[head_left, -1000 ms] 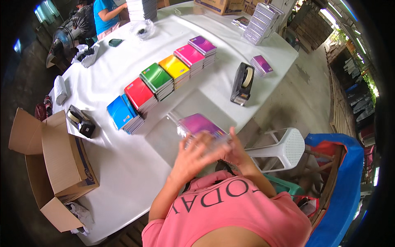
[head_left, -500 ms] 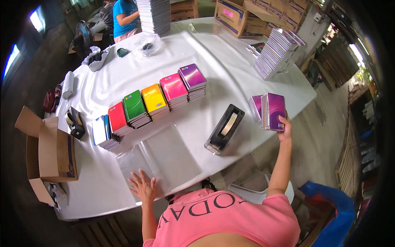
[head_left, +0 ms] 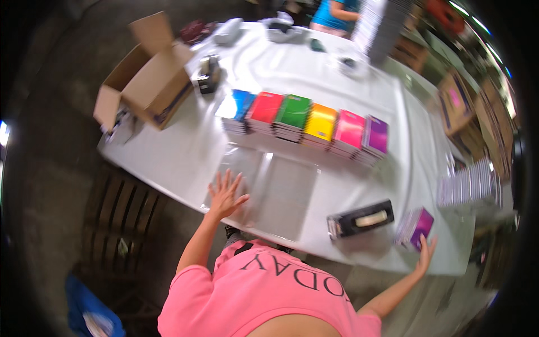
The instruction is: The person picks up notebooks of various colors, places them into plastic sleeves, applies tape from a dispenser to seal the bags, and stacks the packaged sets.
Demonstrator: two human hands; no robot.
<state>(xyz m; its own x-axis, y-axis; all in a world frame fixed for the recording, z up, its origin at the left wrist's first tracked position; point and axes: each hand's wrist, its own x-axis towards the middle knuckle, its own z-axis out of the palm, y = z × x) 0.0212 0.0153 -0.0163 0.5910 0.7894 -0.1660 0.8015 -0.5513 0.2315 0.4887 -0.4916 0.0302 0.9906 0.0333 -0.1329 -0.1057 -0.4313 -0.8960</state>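
My left hand point(head_left: 226, 195) lies with spread fingers on the left part of clear plastic sheets point(head_left: 289, 191) near the table's front edge. On the right, my right hand point(head_left: 426, 254) is at the near side of a small stack of purple spiral notebooks point(head_left: 418, 226). Its fingers look apart and touch the stack's edge, though motion blurs them. Between the hands sits a black tape dispenser point(head_left: 362, 219). Beyond the sheets runs a row of notebook piles: blue point(head_left: 242, 102), red point(head_left: 266, 106), green point(head_left: 293, 110), yellow point(head_left: 320, 122), pink point(head_left: 349, 129) and purple point(head_left: 377, 135).
An open cardboard box point(head_left: 151, 84) stands at the left beside a second tape dispenser point(head_left: 209, 74). A taller notebook stack point(head_left: 470, 185) is at the far right, near cardboard boxes point(head_left: 460, 106). Across the white table point(head_left: 174, 163), a person in blue point(head_left: 331, 16) is near a tall stack point(head_left: 382, 28).
My view has turned to the right. The purple notebooks my right hand held beside the small stack now rest together there, and its grip has loosened. My left hand remains on the plastic.
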